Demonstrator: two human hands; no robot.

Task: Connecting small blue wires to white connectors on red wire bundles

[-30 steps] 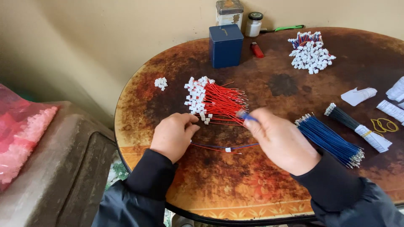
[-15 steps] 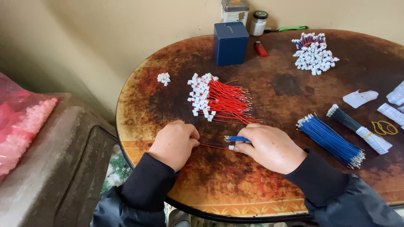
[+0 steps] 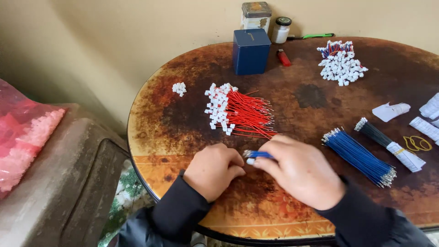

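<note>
Far to the left of my fingers I see a pink plastic bag [image 3: 23, 137] resting on a grey-brown bin [image 3: 59, 183] beside the table [image 3: 155, 114].

My left hand [image 3: 214, 170] rests on the table near its front edge, its fingers [image 3: 231, 160] curled together into a loose fist; whether they pinch anything I cannot tell, since the knuckles hide the tips. Beyond those fingers, well apart, lies a small cluster of white connectors [image 3: 179, 88]. Just beyond and a little right of them lies the pile of red wires [image 3: 242, 112], white connectors on its left ends.

Between the 2 hands sits the blue wire [image 3: 257, 154], its end with a white connector toward the left hand. My right hand [image 3: 297, 171] has its fingers [image 3: 267, 163] clamped on that blue wire, close to the left knuckles.

Far beyond the fingers stand a blue box [image 3: 251, 51], a tin [image 3: 256, 16], a small jar [image 3: 281, 29] and a red lighter [image 3: 283, 57]. To the right of my right fingers lies a bundle of blue wires [image 3: 359, 156], then a black wire bundle [image 3: 382, 139] and a yellow rubber band [image 3: 416, 143]. Further back lies a heap of finished connectors [image 3: 340, 61].
</note>
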